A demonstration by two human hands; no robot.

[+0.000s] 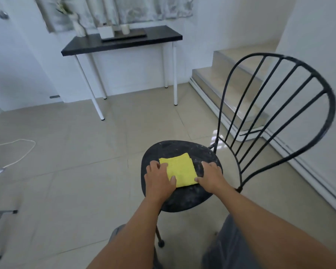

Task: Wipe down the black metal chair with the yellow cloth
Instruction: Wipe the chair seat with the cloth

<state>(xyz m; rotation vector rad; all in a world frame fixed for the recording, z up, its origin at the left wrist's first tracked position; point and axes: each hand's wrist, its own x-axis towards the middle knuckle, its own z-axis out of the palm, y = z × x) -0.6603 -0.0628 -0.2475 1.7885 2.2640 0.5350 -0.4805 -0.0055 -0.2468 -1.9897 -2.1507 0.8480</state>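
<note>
On the black chair seat (182, 200), yellow cloth (181, 169) between left hand (159, 180) and right hand (211, 177), fingers (154, 165) relaxed, flat.

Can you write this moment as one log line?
yellow cloth: folded, flat on speckled chair seat | left hand: flat on cloth | right hand: flat at cloth's edge

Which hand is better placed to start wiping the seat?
Probably the left hand: its thumb lies on the yellow cloth; the right hand rests mostly on the seat beside it.

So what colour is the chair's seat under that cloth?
Black, speckled with whitish marks; the seat shows best in the head view.
</note>
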